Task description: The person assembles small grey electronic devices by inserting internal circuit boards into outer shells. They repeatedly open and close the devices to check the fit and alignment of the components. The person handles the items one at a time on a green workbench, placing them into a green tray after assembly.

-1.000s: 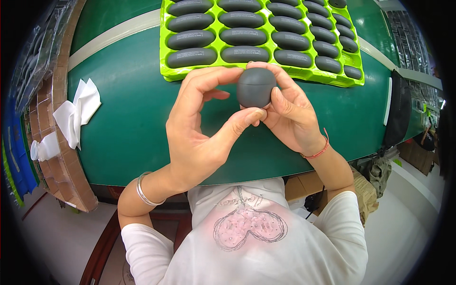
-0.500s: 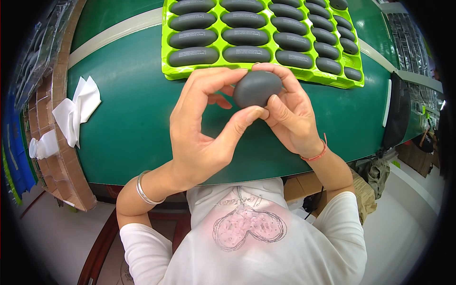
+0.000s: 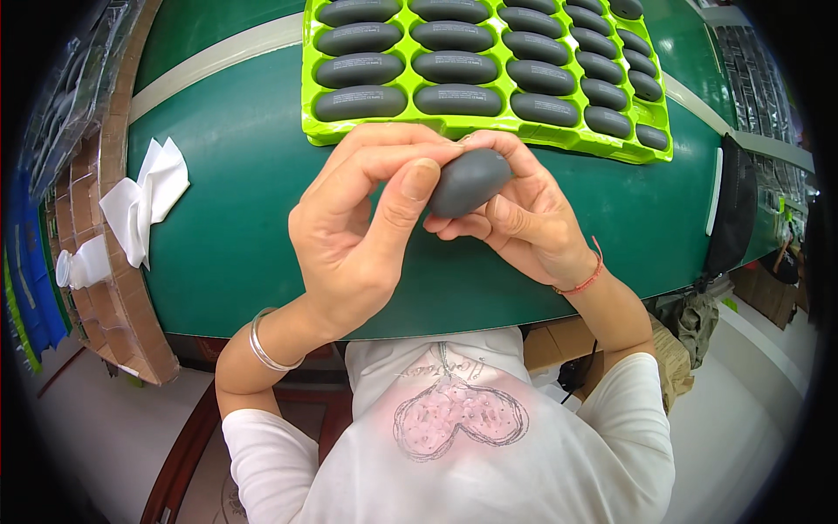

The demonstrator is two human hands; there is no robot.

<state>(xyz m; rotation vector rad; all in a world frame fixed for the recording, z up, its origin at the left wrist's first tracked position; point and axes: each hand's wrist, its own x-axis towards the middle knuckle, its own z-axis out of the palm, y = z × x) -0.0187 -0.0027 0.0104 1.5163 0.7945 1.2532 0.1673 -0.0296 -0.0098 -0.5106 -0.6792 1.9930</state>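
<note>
Both hands are raised over the green table around a smooth, dark grey oval case (image 3: pixel 471 183), shaped like a pebble. My right hand (image 3: pixel 532 210) grips it from the right, thumb on the near side and fingers behind and below. My left hand (image 3: pixel 362 227) is closed against its left end, with the thumb beside the case and the fingertips at its upper edge. Just beyond the hands lies a bright lime-green tray (image 3: pixel 327 133) with rows of similar dark grey cases (image 3: pixel 360 103) in its hollows.
A crumpled white cloth (image 3: pixel 147 196) lies at the table's left. Beside it stands a cardboard box with dividers (image 3: pixel 144 327), holding a small white bottle (image 3: pixel 83 264). A black pouch-like item (image 3: pixel 731 205) is at the right edge of the green tabletop (image 3: pixel 236 236).
The oval case has been turned and tilted in my fingers. My left thumb has moved up from its lower edge to its left end, and my right fingers now reach underneath.
</note>
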